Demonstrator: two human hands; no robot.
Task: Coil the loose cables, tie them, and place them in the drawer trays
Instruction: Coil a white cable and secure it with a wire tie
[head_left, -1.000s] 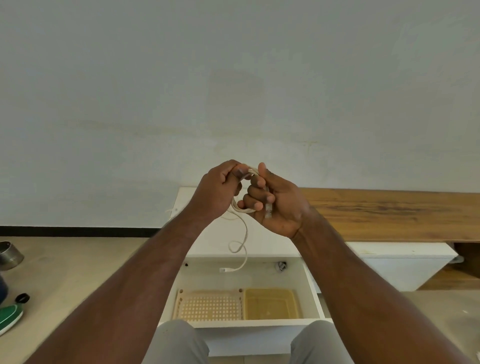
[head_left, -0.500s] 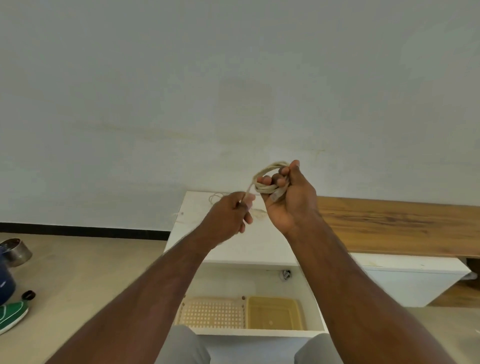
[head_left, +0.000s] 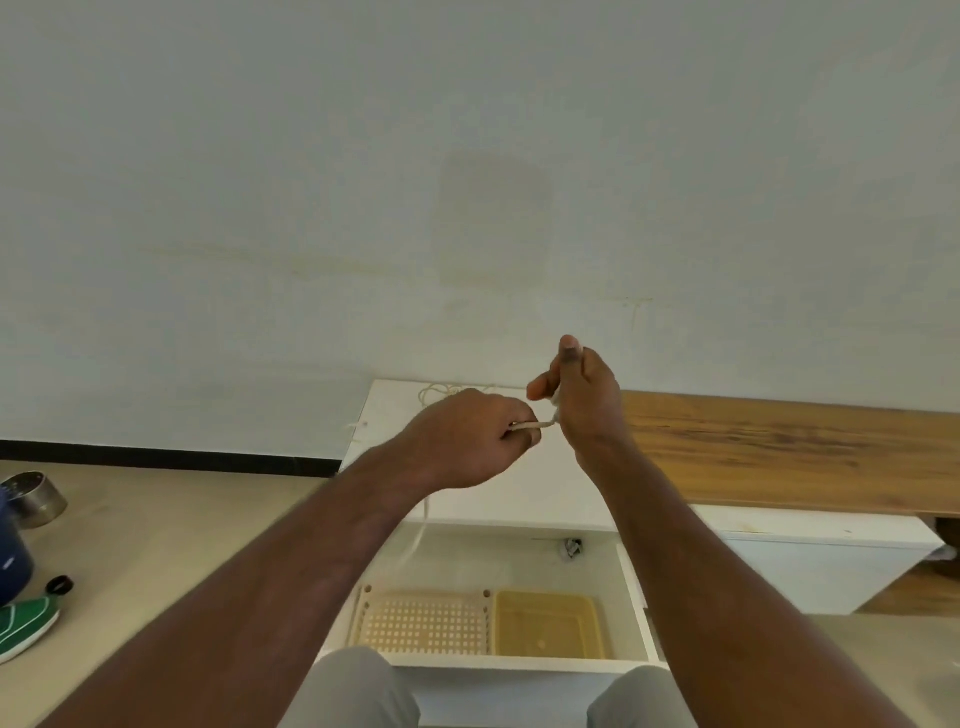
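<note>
My right hand (head_left: 584, 395) is raised over the white cabinet top (head_left: 550, 488) and grips a coiled white cable, most of it hidden in the fist. A short taut stretch of that cable (head_left: 540, 425) runs left into my left hand (head_left: 475, 436), which pinches it. A thin strand (head_left: 420, 535) hangs below my left forearm toward the open drawer (head_left: 498, 662). In the drawer lie a perforated beige tray (head_left: 421, 621) and a solid yellow tray (head_left: 548, 623). Another loose white cable (head_left: 441, 389) lies at the back of the cabinet top.
A wooden board (head_left: 789, 447) tops the low unit to the right. On the floor at left stand a metal tin (head_left: 34, 496), a dark blue container (head_left: 10, 564) and a green shoe (head_left: 26, 623). My knees (head_left: 358, 691) sit just before the drawer front.
The visible loop above my right fingers has closed into the fist. My left hand has pulled the cable end out to the left, drawing it taut between both hands.
</note>
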